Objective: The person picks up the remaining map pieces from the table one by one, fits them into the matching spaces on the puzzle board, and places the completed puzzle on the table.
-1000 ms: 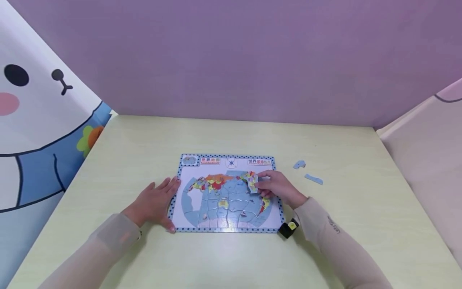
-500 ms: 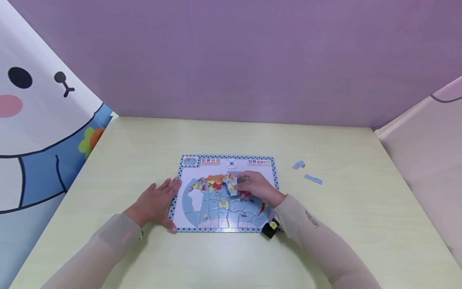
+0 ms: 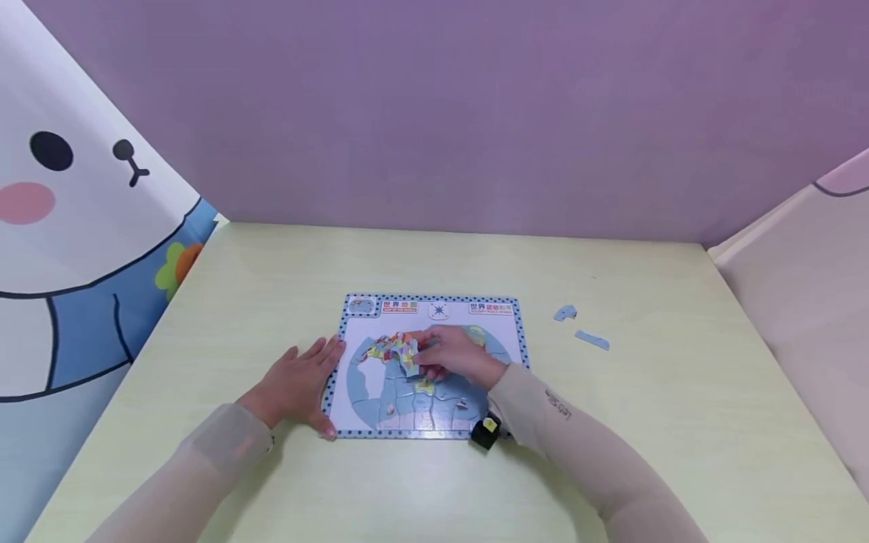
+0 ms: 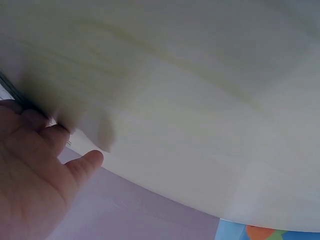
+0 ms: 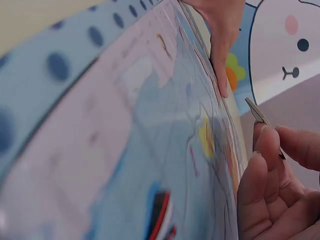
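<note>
A world map jigsaw board (image 3: 508, 320) with a blue dotted border lies on the table. My right hand (image 3: 456, 353) pinches a colourful puzzle piece (image 3: 409, 359) between thumb and fingers over the upper left part of the map. In the right wrist view that puzzle piece (image 5: 257, 112) shows edge-on, tilted above the board. A white gap (image 3: 374, 377) shows at the map's left side, just left of the held piece. My left hand (image 3: 293, 385) rests on the board's left edge with fingers spread; in the left wrist view its fingers (image 4: 55, 137) reach the board's edge.
Two loose blue puzzle pieces, a short one (image 3: 565, 312) and a long thin one (image 3: 592, 339), lie right of the board. A small black cube (image 3: 485, 432) sits at my right wrist. A purple panel (image 3: 448, 113) stands behind the pale table (image 3: 638, 392).
My right hand has carried the puzzle piece leftward across the map, from its right side to its upper left part. The left hand has stayed at the board's left edge.
</note>
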`<state>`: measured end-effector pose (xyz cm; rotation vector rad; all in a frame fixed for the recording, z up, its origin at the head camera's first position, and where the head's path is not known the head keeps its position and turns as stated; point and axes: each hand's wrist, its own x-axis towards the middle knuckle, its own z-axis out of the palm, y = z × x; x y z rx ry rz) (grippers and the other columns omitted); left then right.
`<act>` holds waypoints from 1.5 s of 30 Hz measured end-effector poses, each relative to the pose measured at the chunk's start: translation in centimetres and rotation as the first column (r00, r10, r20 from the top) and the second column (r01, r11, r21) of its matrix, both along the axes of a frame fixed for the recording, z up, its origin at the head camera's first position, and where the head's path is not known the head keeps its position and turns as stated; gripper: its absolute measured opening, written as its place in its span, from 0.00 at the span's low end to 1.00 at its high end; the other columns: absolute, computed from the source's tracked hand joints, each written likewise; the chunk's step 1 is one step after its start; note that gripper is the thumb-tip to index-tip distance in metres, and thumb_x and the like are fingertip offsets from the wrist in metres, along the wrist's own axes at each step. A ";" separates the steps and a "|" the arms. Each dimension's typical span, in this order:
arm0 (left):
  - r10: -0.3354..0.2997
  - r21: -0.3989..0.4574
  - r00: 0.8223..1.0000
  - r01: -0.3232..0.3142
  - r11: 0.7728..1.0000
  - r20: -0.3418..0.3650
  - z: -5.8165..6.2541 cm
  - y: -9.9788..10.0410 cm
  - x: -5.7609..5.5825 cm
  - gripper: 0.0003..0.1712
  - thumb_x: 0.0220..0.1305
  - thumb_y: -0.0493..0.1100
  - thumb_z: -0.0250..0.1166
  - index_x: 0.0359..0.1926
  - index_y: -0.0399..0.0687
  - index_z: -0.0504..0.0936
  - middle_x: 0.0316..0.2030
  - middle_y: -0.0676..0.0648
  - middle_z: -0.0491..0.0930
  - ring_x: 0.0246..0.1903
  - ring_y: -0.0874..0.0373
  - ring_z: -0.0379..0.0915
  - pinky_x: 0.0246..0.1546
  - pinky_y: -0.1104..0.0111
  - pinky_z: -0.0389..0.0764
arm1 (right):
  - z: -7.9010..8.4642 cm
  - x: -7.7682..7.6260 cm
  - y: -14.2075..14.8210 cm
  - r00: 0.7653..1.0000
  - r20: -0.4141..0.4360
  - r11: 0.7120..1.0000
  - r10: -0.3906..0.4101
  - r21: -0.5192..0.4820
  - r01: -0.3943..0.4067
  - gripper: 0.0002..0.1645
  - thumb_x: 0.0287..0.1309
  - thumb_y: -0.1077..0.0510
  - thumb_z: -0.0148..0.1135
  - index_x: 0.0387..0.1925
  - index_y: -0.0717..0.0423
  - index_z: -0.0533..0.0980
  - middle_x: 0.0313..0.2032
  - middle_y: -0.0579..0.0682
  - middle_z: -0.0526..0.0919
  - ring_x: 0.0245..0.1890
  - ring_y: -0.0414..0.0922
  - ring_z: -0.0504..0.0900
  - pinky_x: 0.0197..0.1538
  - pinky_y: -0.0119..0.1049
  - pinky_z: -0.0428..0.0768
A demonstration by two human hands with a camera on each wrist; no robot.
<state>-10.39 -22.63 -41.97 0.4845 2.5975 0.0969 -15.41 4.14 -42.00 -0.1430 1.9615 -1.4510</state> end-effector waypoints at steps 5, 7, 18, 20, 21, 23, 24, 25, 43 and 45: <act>-0.007 0.004 1.000 0.007 1.000 -0.007 0.0 -0.1 0.1 0.79 0.27 0.73 0.75 0.73 0.36 0.48 0.73 0.37 0.49 0.71 0.38 0.41 0.64 0.37 0.49 | 0.0 0.1 -1.6 0.999 0.011 0.999 0.043 0.009 -0.044 0.19 0.59 0.63 0.64 0.52 0.62 0.75 0.27 0.53 0.83 0.20 0.42 0.78 0.25 0.30 0.78; -0.011 0.003 1.000 0.011 1.000 -0.009 0.0 -0.1 0.1 0.79 0.27 0.73 0.75 0.73 0.35 0.49 0.73 0.37 0.50 0.71 0.38 0.41 0.64 0.37 0.50 | 0.0 0.2 -2.2 0.998 0.004 0.998 0.065 0.016 -0.065 0.18 0.58 0.63 0.64 0.50 0.61 0.75 0.26 0.52 0.83 0.19 0.42 0.77 0.23 0.29 0.77; -0.044 -0.006 0.999 0.044 0.999 0.029 0.1 0.7 -0.4 0.78 0.30 0.74 0.74 0.73 0.36 0.48 0.73 0.37 0.47 0.71 0.37 0.41 0.63 0.37 0.53 | 0.1 1.0 -4.4 0.989 -0.001 0.982 0.151 0.113 -0.150 0.10 0.58 0.62 0.65 0.41 0.56 0.76 0.24 0.52 0.83 0.14 0.40 0.74 0.17 0.25 0.70; -0.045 -0.003 0.999 0.045 0.999 0.022 0.2 0.6 -0.3 0.78 0.30 0.74 0.74 0.73 0.35 0.48 0.73 0.37 0.48 0.71 0.36 0.42 0.63 0.37 0.53 | -0.1 1.2 -4.8 0.989 -0.008 0.983 0.150 0.113 -0.148 0.10 0.58 0.62 0.65 0.42 0.57 0.75 0.24 0.52 0.83 0.14 0.39 0.74 0.16 0.25 0.71; -0.046 -0.001 0.999 0.046 0.999 0.017 0.2 0.6 -0.3 0.78 0.30 0.74 0.74 0.73 0.35 0.49 0.73 0.36 0.48 0.71 0.36 0.42 0.62 0.37 0.54 | -0.1 1.2 -4.9 0.989 -0.010 0.982 0.149 0.117 -0.147 0.11 0.58 0.62 0.65 0.42 0.57 0.75 0.24 0.52 0.83 0.14 0.40 0.74 0.16 0.25 0.71; -0.047 0.004 0.999 0.047 0.999 0.009 0.3 0.5 -0.2 0.77 0.30 0.74 0.74 0.73 0.34 0.49 0.73 0.36 0.49 0.70 0.35 0.43 0.62 0.37 0.54 | -0.2 1.3 -5.3 0.988 -0.021 0.980 0.154 0.128 -0.150 0.12 0.58 0.62 0.65 0.43 0.57 0.75 0.23 0.52 0.83 0.13 0.40 0.74 0.15 0.26 0.71; -0.048 0.007 0.999 0.048 0.999 0.007 0.4 0.4 -0.2 0.77 0.30 0.74 0.74 0.73 0.34 0.49 0.72 0.36 0.49 0.70 0.35 0.43 0.62 0.37 0.55 | -0.2 1.3 -5.4 0.987 -0.028 0.979 0.159 0.135 -0.154 0.12 0.58 0.62 0.65 0.43 0.58 0.75 0.23 0.52 0.82 0.13 0.40 0.74 0.15 0.26 0.70; -0.047 0.009 0.999 0.047 0.999 0.007 0.5 0.4 -0.1 0.77 0.30 0.74 0.74 0.73 0.34 0.49 0.72 0.36 0.49 0.70 0.35 0.43 0.62 0.37 0.55 | -0.1 1.4 -5.6 0.986 -0.033 0.977 0.165 0.143 -0.158 0.12 0.58 0.63 0.65 0.43 0.58 0.75 0.22 0.52 0.82 0.13 0.40 0.74 0.15 0.26 0.70; -0.038 0.014 0.999 0.038 0.999 -0.003 0.3 0.0 0.1 0.78 0.29 0.74 0.74 0.73 0.34 0.50 0.72 0.36 0.49 0.70 0.35 0.43 0.62 0.37 0.54 | 1.4 1.1 -6.0 0.901 -0.204 0.835 0.382 0.495 -0.242 0.12 0.54 0.52 0.69 0.28 0.50 0.73 0.27 0.43 0.77 0.21 0.40 0.76 0.24 0.31 0.69; -0.039 0.015 0.999 0.039 0.999 0.000 0.3 0.0 0.1 0.78 0.29 0.74 0.74 0.73 0.34 0.50 0.72 0.36 0.49 0.70 0.35 0.43 0.62 0.37 0.54 | 1.5 1.0 -6.0 0.888 -0.212 0.818 0.407 0.518 -0.251 0.12 0.54 0.52 0.69 0.27 0.50 0.73 0.27 0.42 0.77 0.21 0.40 0.77 0.25 0.31 0.70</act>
